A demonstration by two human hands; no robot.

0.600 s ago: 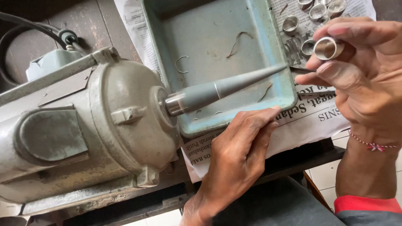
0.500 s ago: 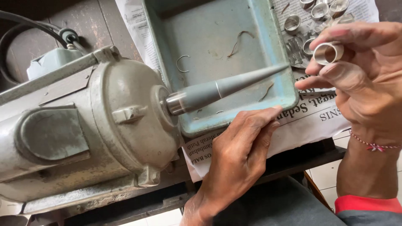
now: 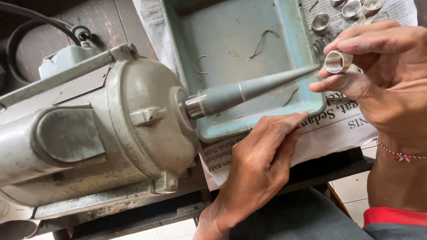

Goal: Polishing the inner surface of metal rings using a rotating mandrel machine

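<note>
Head camera view, looking down over a workbench at a person's two bare hands.

Right hand (image 3: 382,84) is raised at the upper right, its thumb and first fingers pinched shut around a short, wide silver metal ring (image 3: 338,61). The ring's open end faces the camera, so its hollow shows. It sits just beside the tip of a long grey tapered metal spindle (image 3: 253,89), apart from it but close, the fingers gripping only the outer wall and leaving the bore free.

That spindle juts out from the rounded end of a bulky grey-green electric motor (image 3: 102,129), which fills the space to the left of both hands. Whether the spindle is turning cannot be told.

Left hand (image 3: 262,164) lies below the spindle, palm down, fingers loosely curled and holding nothing. Its fingertips rest on the near rim of a shallow, worn blue-green metal tray (image 3: 293,26), seemingly to steady it or to brace the body. The tray sits directly under the spindle, where it would catch whatever falls; a few thin curled wire scraps (image 3: 262,40) lie in it.

Under the tray and the left hand's fingertips spreads a sheet of printed newspaper (image 3: 338,129), covering the dark wooden bench. Beyond the right hand, at the top edge, more silver metal rings (image 3: 351,11) of the same kind stand on the paper, within easy reach. A red thread bracelet (image 3: 400,155) circles the right wrist.
</note>
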